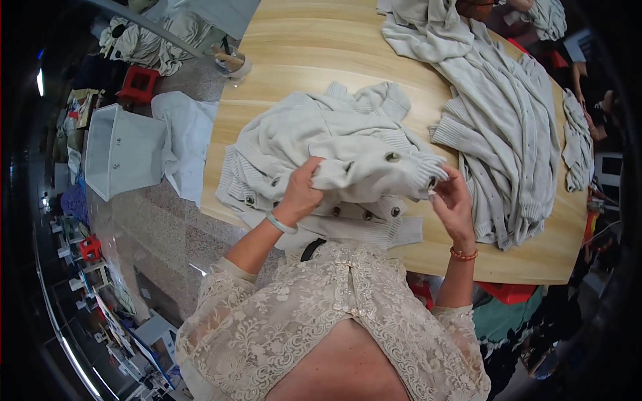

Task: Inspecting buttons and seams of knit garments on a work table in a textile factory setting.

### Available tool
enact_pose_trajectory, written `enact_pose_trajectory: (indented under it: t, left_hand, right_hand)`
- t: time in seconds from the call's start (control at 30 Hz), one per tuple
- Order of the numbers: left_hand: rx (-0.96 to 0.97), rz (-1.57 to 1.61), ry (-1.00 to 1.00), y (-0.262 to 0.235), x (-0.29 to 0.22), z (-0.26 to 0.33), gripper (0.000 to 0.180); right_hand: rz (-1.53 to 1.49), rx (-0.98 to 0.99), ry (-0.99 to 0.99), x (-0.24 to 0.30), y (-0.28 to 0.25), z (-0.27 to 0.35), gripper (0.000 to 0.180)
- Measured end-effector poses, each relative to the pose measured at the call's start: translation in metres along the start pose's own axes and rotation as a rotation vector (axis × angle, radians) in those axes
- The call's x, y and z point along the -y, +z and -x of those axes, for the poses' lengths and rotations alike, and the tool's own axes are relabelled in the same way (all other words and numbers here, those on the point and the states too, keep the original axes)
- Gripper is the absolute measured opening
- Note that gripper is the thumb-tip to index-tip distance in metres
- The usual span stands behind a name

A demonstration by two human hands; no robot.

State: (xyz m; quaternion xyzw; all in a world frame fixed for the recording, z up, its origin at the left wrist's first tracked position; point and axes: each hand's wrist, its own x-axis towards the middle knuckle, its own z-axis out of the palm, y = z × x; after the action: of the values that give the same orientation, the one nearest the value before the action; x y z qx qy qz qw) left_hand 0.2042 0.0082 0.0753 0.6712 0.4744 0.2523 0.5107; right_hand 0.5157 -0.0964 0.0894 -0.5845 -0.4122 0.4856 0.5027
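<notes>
A light grey knitted cardigan (pixel 287 134) with dark round buttons lies bunched on the wooden table in front of me. My left hand (pixel 301 194) is closed in a grip on its button edge, lifting a fold of it. At the ribbed end of that raised strip, my right hand (pixel 455 204) pinches the knit between thumb and fingers, close beside a button (pixel 433 182). A small pale bit shows at those fingertips, too small to name. Several more buttons lie along the cardigan's near edge, below the lifted part.
More grey cardigans (pixel 501 127) are heaped on the table (pixel 301 40) to the right. A clear container (pixel 234 65) stands at the far left table edge. On the floor to the left are a white bin (pixel 127 150), white cloth (pixel 187 134) and red stool (pixel 138 85). Another person's arm (pixel 580 87) shows far right.
</notes>
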Motion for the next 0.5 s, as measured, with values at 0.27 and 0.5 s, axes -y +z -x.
enact_pose_trajectory:
  t: [0.27, 0.5]
  left_hand:
    - [0.292, 0.033, 0.860, 0.060, -0.107, 0.016, 0.060]
    - [0.519, -0.018, 0.583, 0.054, -0.066, -0.003, 0.100]
  right_hand:
    - [0.077, 0.222, -0.334, 0.022, 0.044, -0.003, 0.041]
    - [-0.445, 0.177, -0.193, 0.081, 0.038, 0.049, 0.032]
